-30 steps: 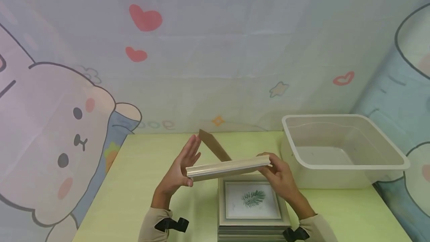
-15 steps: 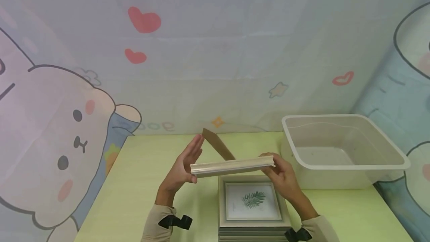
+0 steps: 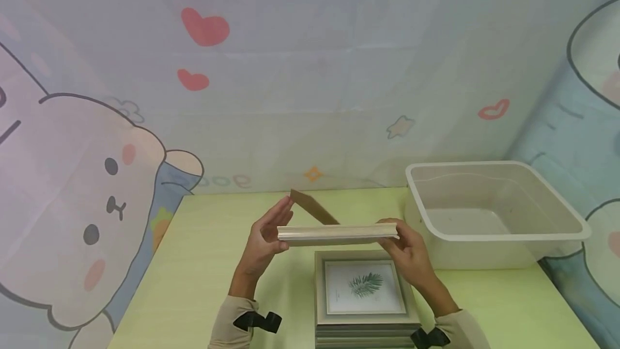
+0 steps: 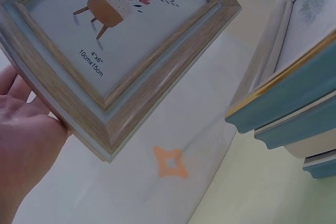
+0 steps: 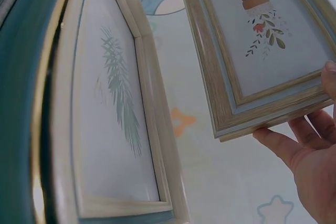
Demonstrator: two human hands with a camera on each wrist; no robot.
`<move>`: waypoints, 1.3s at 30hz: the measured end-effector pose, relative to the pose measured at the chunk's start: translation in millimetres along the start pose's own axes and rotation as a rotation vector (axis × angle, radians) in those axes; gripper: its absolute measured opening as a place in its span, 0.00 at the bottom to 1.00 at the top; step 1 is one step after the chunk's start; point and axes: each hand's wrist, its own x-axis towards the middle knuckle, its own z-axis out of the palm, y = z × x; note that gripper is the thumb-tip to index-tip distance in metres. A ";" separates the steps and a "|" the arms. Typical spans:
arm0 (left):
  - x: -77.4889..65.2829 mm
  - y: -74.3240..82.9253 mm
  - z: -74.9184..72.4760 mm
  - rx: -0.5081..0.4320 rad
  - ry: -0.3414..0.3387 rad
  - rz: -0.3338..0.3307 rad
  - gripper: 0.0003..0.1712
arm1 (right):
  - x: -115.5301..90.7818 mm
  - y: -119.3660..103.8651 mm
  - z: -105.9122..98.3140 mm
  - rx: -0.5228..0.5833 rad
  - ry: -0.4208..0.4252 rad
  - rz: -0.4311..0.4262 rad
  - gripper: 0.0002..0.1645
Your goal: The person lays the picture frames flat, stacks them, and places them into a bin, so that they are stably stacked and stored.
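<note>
Both hands hold a picture frame (image 3: pixel 336 233) above the table, nearly level and edge-on in the head view. Its brown back stand (image 3: pixel 314 208) is folded out, sloping up to the left. My left hand (image 3: pixel 260 249) holds the left end, thumb low and fingers extended upward near the stand's tip. At the right end, my right hand (image 3: pixel 410 255) grips the frame between thumb and fingers. Both wrist views show its front: a wood-toned border (image 4: pixel 142 103) around a potted-flower print (image 5: pixel 255 3). Below lies a stack of frames, the top one (image 3: pixel 321 295) bearing a green leaf print.
A whitish plastic bin (image 3: pixel 504 241) stands on the table at the right. The pale green table (image 3: pixel 194 263) reaches back to a cartoon-printed backdrop (image 3: pixel 300 69). Black straps (image 3: pixel 258 321) with wrist cameras sit on both sleeves.
The held frame has levelled out from a tilt, its left end rising, and has shifted slightly to the right with both hands. The stack and bin stay put.
</note>
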 end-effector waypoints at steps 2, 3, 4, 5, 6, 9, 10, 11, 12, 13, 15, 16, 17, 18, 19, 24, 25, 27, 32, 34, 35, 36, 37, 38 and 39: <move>-1.8 -0.2 1.6 -0.017 0.028 -0.007 0.51 | -0.3 0.5 0.7 0.000 0.011 -0.018 0.18; -2.4 -0.2 2.6 -0.027 0.040 -0.009 0.49 | -0.5 0.7 1.2 0.000 0.018 -0.026 0.18; -2.9 -0.1 3.6 -0.034 0.053 -0.010 0.46 | -0.7 1.1 1.5 0.001 0.026 -0.035 0.19; -3.5 -0.1 4.5 -0.039 0.065 -0.010 0.43 | -0.9 1.2 1.9 0.003 0.033 -0.040 0.19; -4.0 -0.3 5.3 -0.049 0.075 -0.011 0.40 | -1.3 1.1 2.3 -0.003 0.042 -0.036 0.19; -4.9 -0.8 7.2 -0.064 0.089 0.016 0.33 | -2.9 0.8 3.4 -0.013 0.064 -0.014 0.20; -5.2 -1.0 7.6 -0.066 0.096 0.024 0.32 | -3.5 0.8 3.7 -0.019 0.070 -0.002 0.19; -5.4 -1.1 7.8 -0.065 0.099 0.034 0.30 | -4.1 0.8 4.1 -0.023 0.073 0.010 0.19; -5.5 -1.1 8.1 -0.064 0.102 0.043 0.30 | -4.6 0.9 4.5 -0.027 0.077 0.018 0.19; -5.7 -1.1 8.3 -0.058 0.107 0.046 0.29 | -5.1 1.4 4.8 -0.022 0.080 0.021 0.19; -6.0 -0.6 8.9 -0.046 0.115 0.047 0.29 | -5.8 2.7 5.4 -0.010 0.088 0.016 0.19; -6.1 -0.1 9.3 -0.040 0.124 0.040 0.29 | -6.0 3.4 5.6 -0.001 0.091 0.008 0.19; -6.3 0.3 9.6 -0.029 0.126 0.039 0.30 | -6.3 4.2 5.8 0.012 0.094 0.000 0.20; -6.5 0.8 10.0 -0.018 0.131 0.033 0.30 | -6.4 4.9 6.1 0.021 0.098 -0.008 0.20; -6.8 1.0 10.2 -0.007 0.135 0.027 0.30 | -6.7 5.6 6.2 0.032 0.099 -0.014 0.20; -8.4 0.7 10.0 0.028 0.147 0.017 0.28 | -9.0 8.2 6.8 0.038 0.111 0.000 0.20; -8.6 0.1 9.7 0.026 0.145 0.021 0.29 | -9.4 8.5 6.6 0.038 0.113 0.005 0.20; -8.8 -0.7 9.4 0.018 0.140 0.029 0.29 | -9.9 8.9 6.3 0.031 0.115 0.011 0.21; -9.2 -1.0 9.8 0.019 0.131 0.044 0.29 | -8.9 7.4 5.8 0.018 0.119 0.007 0.21; -9.2 -0.3 10.6 0.020 0.138 0.036 0.28 | -8.5 6.6 5.7 0.003 0.126 0.006 0.21; -9.3 -0.1 10.9 0.021 0.139 0.030 0.27 | -8.5 6.3 5.5 -0.005 0.129 0.007 0.21; -9.4 -0.1 11.3 0.020 0.139 0.025 0.26 | -8.7 6.2 5.1 -0.015 0.131 0.008 0.21; -9.6 -0.2 11.2 0.021 0.132 0.023 0.25 | -8.7 5.3 4.5 -0.036 0.131 0.023 0.20; -9.8 -0.2 11.2 0.024 0.128 0.017 0.24 | -8.9 4.7 4.0 -0.055 0.131 0.034 0.20; -10.0 -0.2 11.1 0.029 0.121 0.015 0.23 | -9.0 4.6 3.5 -0.070 0.129 0.039 0.20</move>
